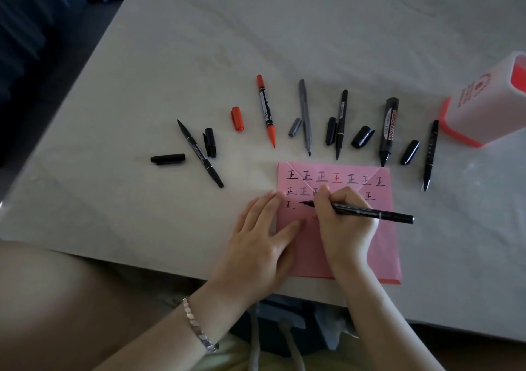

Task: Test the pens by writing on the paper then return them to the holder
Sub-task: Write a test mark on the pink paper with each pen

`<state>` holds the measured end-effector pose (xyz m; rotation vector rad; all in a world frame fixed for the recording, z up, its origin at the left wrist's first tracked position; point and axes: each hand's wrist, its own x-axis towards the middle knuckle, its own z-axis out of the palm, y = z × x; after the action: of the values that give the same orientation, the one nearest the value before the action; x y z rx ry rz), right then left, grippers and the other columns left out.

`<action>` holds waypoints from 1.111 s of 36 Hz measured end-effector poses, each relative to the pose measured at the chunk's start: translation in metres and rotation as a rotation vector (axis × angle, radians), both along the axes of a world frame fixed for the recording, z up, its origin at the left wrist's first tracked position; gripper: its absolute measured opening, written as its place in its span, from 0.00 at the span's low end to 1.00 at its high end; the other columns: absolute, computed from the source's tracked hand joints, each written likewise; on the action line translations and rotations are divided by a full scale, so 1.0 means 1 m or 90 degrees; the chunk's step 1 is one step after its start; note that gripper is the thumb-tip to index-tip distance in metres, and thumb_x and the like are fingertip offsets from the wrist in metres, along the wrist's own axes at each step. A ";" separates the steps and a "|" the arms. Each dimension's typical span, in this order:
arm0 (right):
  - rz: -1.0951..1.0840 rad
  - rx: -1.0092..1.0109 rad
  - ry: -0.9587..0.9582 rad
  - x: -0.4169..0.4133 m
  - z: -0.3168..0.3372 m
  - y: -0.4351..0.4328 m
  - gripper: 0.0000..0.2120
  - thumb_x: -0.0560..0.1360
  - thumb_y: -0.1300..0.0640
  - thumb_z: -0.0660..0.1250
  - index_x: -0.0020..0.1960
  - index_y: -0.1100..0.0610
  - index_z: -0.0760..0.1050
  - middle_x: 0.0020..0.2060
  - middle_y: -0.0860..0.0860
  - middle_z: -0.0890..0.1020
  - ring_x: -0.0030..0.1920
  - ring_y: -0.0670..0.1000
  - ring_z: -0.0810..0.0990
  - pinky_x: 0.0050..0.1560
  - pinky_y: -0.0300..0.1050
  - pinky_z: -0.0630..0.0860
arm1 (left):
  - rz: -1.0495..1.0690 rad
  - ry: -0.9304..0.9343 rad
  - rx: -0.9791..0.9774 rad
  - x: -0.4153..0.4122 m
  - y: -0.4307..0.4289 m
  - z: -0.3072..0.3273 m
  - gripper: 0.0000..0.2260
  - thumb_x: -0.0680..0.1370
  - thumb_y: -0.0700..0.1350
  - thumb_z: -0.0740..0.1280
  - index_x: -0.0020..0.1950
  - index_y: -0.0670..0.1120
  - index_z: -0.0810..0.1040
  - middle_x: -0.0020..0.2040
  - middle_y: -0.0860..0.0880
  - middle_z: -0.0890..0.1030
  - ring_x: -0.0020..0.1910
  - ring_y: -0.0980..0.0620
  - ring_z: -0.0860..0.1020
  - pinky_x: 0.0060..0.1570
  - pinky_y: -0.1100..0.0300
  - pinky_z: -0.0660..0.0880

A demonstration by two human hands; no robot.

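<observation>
Right hand [340, 222] closed around black pen [370, 212], tip touching pink paper [381, 245] – third row of marks. Left hand [263, 237] flat, fingers spread, pressed on paper's left edge. Uncapped pens fanned across surface [199, 43]; holder [484, 109] far right, tipped over.

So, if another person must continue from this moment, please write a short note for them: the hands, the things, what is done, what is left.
Right hand: holds a black pen, tip on the pink paper, writing in the third row.
Left hand: flat on the paper's left edge, holding nothing.
Six uncapped pens lie in a fan on the table above the paper, among them the red pen and the whiteboard marker, with loose caps beside them.
The holder lies on its side at the right.
Done: two rows of test marks and part of a third.
Left: finish this mark, cap the pens, return all to the holder.
</observation>
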<state>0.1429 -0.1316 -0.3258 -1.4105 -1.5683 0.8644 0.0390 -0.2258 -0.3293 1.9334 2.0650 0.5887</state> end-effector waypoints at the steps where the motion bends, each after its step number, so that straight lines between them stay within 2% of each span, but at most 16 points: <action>1: 0.001 -0.002 0.000 0.000 -0.001 0.000 0.16 0.70 0.64 0.69 0.27 0.66 0.69 0.20 0.50 0.68 0.27 0.46 0.68 0.27 0.31 0.64 | -0.001 -0.004 0.002 0.000 0.000 0.000 0.16 0.74 0.49 0.59 0.60 0.50 0.76 0.65 0.37 0.72 0.68 0.42 0.62 0.70 0.49 0.56; 4: 0.001 -0.002 -0.014 0.000 -0.001 0.001 0.16 0.70 0.63 0.69 0.27 0.64 0.69 0.20 0.49 0.69 0.27 0.46 0.68 0.27 0.31 0.64 | -0.001 -0.017 0.008 0.000 0.001 0.000 0.16 0.74 0.48 0.59 0.60 0.50 0.75 0.65 0.36 0.72 0.68 0.42 0.62 0.70 0.52 0.53; 9: 0.002 -0.016 -0.001 0.000 -0.001 -0.001 0.16 0.69 0.65 0.69 0.26 0.62 0.68 0.20 0.50 0.68 0.26 0.46 0.67 0.26 0.32 0.63 | -0.001 -0.022 0.011 -0.001 0.001 -0.001 0.16 0.73 0.48 0.60 0.60 0.49 0.75 0.64 0.36 0.72 0.67 0.42 0.63 0.69 0.52 0.55; 12: -0.007 -0.017 0.006 0.001 -0.002 -0.001 0.16 0.69 0.66 0.69 0.25 0.63 0.68 0.18 0.47 0.67 0.24 0.44 0.67 0.26 0.29 0.63 | 0.000 -0.021 0.010 -0.001 0.001 0.000 0.16 0.73 0.47 0.59 0.59 0.49 0.76 0.64 0.36 0.72 0.67 0.42 0.63 0.69 0.52 0.55; 15: -0.014 -0.012 0.009 0.000 -0.002 -0.001 0.15 0.68 0.62 0.68 0.25 0.62 0.68 0.19 0.51 0.68 0.24 0.43 0.67 0.26 0.29 0.63 | 0.000 -0.021 0.005 0.000 0.001 0.001 0.16 0.73 0.48 0.60 0.59 0.49 0.76 0.65 0.36 0.72 0.67 0.42 0.62 0.69 0.52 0.54; 17: -0.013 -0.009 0.001 0.000 -0.002 -0.001 0.16 0.69 0.63 0.69 0.26 0.64 0.68 0.18 0.48 0.67 0.24 0.44 0.67 0.26 0.29 0.63 | 0.000 -0.023 0.002 -0.001 0.001 0.001 0.16 0.74 0.48 0.59 0.59 0.49 0.77 0.65 0.36 0.72 0.68 0.42 0.62 0.69 0.52 0.55; 19: -0.017 -0.005 0.001 -0.002 -0.002 -0.001 0.16 0.69 0.64 0.69 0.26 0.63 0.68 0.19 0.49 0.68 0.24 0.43 0.68 0.26 0.29 0.63 | -0.001 -0.024 0.000 -0.001 0.001 0.001 0.16 0.74 0.48 0.59 0.59 0.49 0.77 0.65 0.36 0.72 0.68 0.42 0.62 0.69 0.52 0.55; 22: -0.025 0.003 0.003 -0.002 -0.001 -0.001 0.14 0.67 0.60 0.66 0.25 0.62 0.68 0.19 0.48 0.68 0.24 0.42 0.68 0.26 0.28 0.63 | -0.001 -0.014 -0.003 -0.001 0.001 0.001 0.16 0.73 0.48 0.59 0.59 0.49 0.77 0.65 0.37 0.72 0.68 0.42 0.62 0.69 0.52 0.55; 27: 0.001 -0.003 0.003 0.000 -0.001 -0.001 0.15 0.68 0.60 0.67 0.26 0.65 0.69 0.20 0.51 0.69 0.26 0.46 0.68 0.27 0.31 0.64 | 0.000 -0.014 -0.002 -0.001 0.001 -0.001 0.16 0.74 0.49 0.59 0.60 0.50 0.76 0.66 0.37 0.71 0.68 0.42 0.62 0.69 0.52 0.55; 29: 0.019 -0.008 0.001 0.000 -0.002 -0.001 0.15 0.69 0.62 0.68 0.26 0.62 0.69 0.20 0.50 0.69 0.26 0.46 0.68 0.27 0.32 0.64 | 0.001 -0.023 0.001 -0.001 0.001 -0.001 0.16 0.73 0.48 0.59 0.60 0.50 0.76 0.65 0.37 0.71 0.68 0.42 0.62 0.69 0.51 0.56; 31: 0.026 -0.004 -0.001 0.000 -0.003 0.000 0.16 0.69 0.61 0.68 0.25 0.56 0.67 0.18 0.45 0.69 0.25 0.44 0.68 0.26 0.30 0.63 | 0.002 -0.025 0.002 -0.001 0.001 0.000 0.16 0.73 0.48 0.59 0.60 0.49 0.76 0.65 0.36 0.71 0.68 0.42 0.62 0.69 0.51 0.55; 33: 0.029 0.000 0.008 0.001 -0.003 -0.001 0.18 0.68 0.60 0.67 0.24 0.51 0.64 0.19 0.47 0.70 0.24 0.42 0.68 0.25 0.29 0.63 | 0.001 -0.022 -0.001 0.000 0.001 0.000 0.16 0.74 0.48 0.59 0.60 0.49 0.75 0.65 0.36 0.71 0.68 0.42 0.62 0.69 0.52 0.54; 36: 0.031 0.002 0.016 0.001 -0.003 -0.001 0.17 0.67 0.59 0.67 0.24 0.50 0.63 0.23 0.44 0.73 0.23 0.41 0.67 0.25 0.28 0.62 | 0.004 -0.018 -0.006 0.000 0.001 0.000 0.16 0.74 0.49 0.59 0.61 0.50 0.75 0.65 0.37 0.71 0.68 0.42 0.62 0.70 0.52 0.54; 40: 0.033 -0.008 0.014 0.000 -0.003 -0.001 0.16 0.67 0.60 0.67 0.24 0.54 0.66 0.22 0.44 0.73 0.23 0.42 0.67 0.25 0.29 0.62 | 0.001 -0.014 -0.007 0.000 0.001 0.001 0.17 0.73 0.48 0.59 0.60 0.50 0.76 0.65 0.37 0.72 0.68 0.42 0.62 0.69 0.52 0.54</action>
<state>0.1430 -0.1323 -0.3288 -1.3695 -1.5916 0.9191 0.0388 -0.2243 -0.3279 1.9104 2.0532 0.5947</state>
